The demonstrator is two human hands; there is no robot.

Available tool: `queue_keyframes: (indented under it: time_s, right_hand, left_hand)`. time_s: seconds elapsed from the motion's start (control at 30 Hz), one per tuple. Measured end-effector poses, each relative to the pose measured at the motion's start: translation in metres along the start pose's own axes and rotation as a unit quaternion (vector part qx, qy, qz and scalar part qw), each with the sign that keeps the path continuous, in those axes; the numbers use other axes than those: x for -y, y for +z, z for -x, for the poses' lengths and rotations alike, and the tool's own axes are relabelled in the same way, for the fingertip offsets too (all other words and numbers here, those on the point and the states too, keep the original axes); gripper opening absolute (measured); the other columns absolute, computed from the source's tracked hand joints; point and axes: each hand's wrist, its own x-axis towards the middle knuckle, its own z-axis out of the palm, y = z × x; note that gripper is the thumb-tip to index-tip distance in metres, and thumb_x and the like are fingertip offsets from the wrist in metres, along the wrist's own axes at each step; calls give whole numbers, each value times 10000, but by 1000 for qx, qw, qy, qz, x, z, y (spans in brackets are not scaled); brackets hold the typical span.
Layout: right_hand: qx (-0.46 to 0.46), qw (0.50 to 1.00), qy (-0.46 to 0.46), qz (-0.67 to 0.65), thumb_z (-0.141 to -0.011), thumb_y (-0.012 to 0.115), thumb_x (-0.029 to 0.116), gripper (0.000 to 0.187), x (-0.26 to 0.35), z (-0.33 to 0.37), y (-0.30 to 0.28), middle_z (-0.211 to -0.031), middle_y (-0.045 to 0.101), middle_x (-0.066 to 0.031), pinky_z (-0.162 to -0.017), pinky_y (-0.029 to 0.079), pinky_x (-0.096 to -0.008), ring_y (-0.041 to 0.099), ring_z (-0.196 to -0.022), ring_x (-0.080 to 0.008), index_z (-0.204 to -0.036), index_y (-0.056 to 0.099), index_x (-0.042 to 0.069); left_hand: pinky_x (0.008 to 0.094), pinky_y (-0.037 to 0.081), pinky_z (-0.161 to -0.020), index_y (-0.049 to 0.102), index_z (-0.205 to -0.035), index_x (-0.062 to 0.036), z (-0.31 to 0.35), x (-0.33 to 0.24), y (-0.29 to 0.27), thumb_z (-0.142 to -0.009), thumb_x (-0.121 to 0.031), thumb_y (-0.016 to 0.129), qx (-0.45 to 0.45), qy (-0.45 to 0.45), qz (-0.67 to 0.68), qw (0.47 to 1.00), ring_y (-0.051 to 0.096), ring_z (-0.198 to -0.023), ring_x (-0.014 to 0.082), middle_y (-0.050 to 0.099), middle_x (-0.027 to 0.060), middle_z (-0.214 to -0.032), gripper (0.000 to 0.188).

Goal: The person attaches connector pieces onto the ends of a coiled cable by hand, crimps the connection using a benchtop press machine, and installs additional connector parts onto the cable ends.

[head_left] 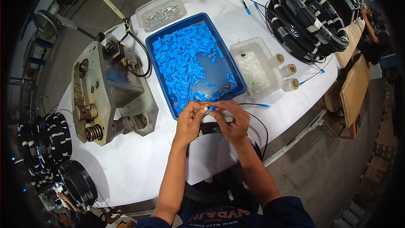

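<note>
My left hand (188,121) is closed in a pinch on a small white piece (206,108), just in front of the tray's near edge. Right beside it, my right hand (234,121) pinches a small blue connector piece (212,108). The fingertips of both hands nearly meet, so whether the two pieces touch is too small to tell. Beyond the hands lies a blue tray (234,69) holding a heap of blue connector housings (179,55). A coil of black cable (209,128) shows partly below the hands, at the table's near edge.
Right of the tray stands a clear tub (275,76) of small white pieces, near several small round containers (289,70). Another clear tub (179,1) with metal bits sits behind. A metal press-like machine (112,88) occupies the left; large black cable coils (282,21) lie far right.
</note>
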Motion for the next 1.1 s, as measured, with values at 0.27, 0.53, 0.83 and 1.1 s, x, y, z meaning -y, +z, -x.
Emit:
queue_keyframes:
  time_s: [0.27,0.53,0.83,1.1]
  right_hand:
    - [21,996,-69,42,-698,834,-16,281,-2,-1,1,-889,715,-121,-706,548,-318,694,-813,-244,-926,670,7]
    - [17,997,-68,40,-711,827,-8,273,-2,-1,2,-900,715,-109,-700,553,-324,691,-797,-245,-939,678,15]
    - [-57,998,-41,2,-738,818,4,272,-6,7,2,-873,716,-109,-661,556,-309,694,-745,-234,-966,669,7]
    - [-24,999,-24,25,-764,804,11,253,-2,2,2,-853,710,-104,-621,527,-270,673,-712,-187,-973,662,6]
  left_hand:
    - [344,476,-978,541,-914,-3,-1,-3,2,-985,-3,520,10,16,9,1000,626,-1109,242,669,196,-1136,75]
    - [343,471,-982,545,-906,-3,-1,-2,1,-985,-4,522,12,14,13,1000,624,-1111,243,667,201,-1147,82]
    - [299,497,-854,596,-922,20,-2,1,6,-954,-27,598,-8,25,-108,994,644,-956,173,680,119,-968,57]
    - [299,494,-849,587,-899,13,-1,-1,5,-943,-18,606,-7,11,-96,995,645,-940,173,683,112,-968,56]
